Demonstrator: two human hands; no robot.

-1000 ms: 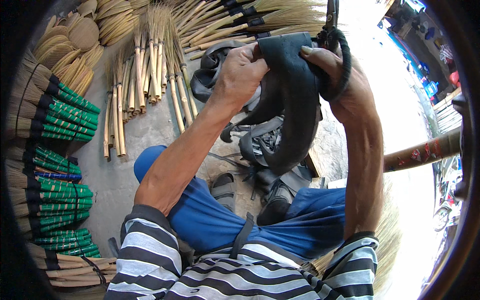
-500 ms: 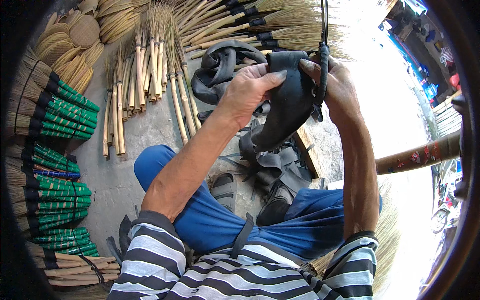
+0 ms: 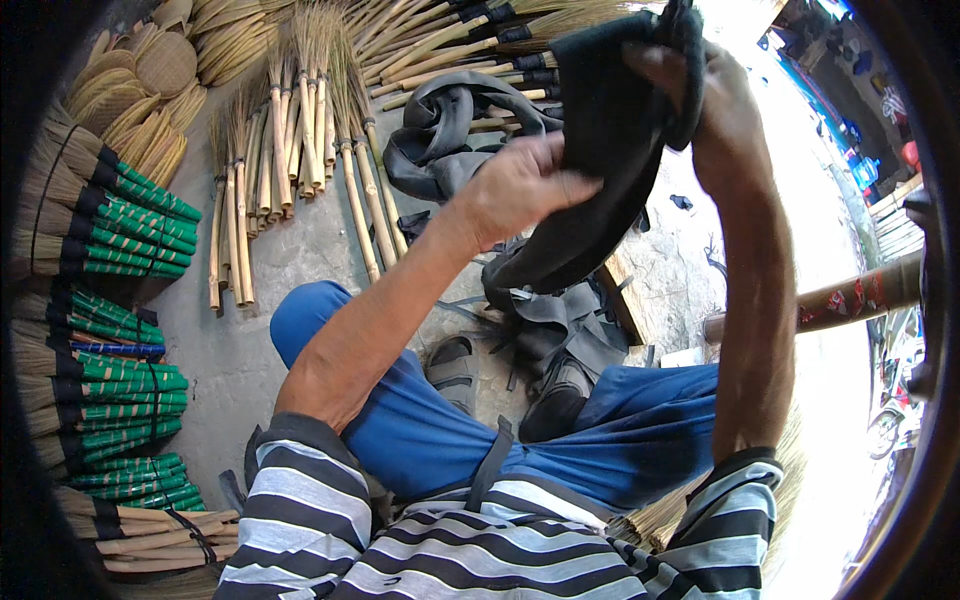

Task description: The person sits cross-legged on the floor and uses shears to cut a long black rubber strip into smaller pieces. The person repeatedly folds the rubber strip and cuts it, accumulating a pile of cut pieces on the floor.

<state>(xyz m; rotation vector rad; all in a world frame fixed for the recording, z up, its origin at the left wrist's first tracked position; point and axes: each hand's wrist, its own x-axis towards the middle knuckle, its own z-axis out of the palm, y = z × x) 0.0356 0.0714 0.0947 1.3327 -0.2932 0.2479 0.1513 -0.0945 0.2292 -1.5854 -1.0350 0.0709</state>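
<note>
A broad strip of black rubber (image 3: 610, 150) is held up in front of me and curves down toward my feet. My left hand (image 3: 520, 192) pinches its near-left edge between thumb and fingers. My right hand (image 3: 728, 125), higher up, grips the strip's upper right side. A tool with a black-wrapped handle (image 3: 688, 75) is also in that hand, against the rubber; its far end lies beyond the picture's top. A loose coil of black rubber (image 3: 425, 125) rests on the floor beyond my left hand. More rubber pieces (image 3: 570, 325) lie heaped below the strip.
Bamboo-handled brooms (image 3: 270, 150) lie at the far left, and more (image 3: 450, 50) beyond the coil. Bundled green-handled brooms (image 3: 130, 400) line the left side. Woven fans (image 3: 165, 65) are piled behind. A wooden block (image 3: 625, 300) and a brown pole (image 3: 860, 300) stand to the right.
My right hand has risen and moved right, lifting the rubber strip and the tool, blurred by motion. My left hand has shifted slightly down and right along the strip's edge.
</note>
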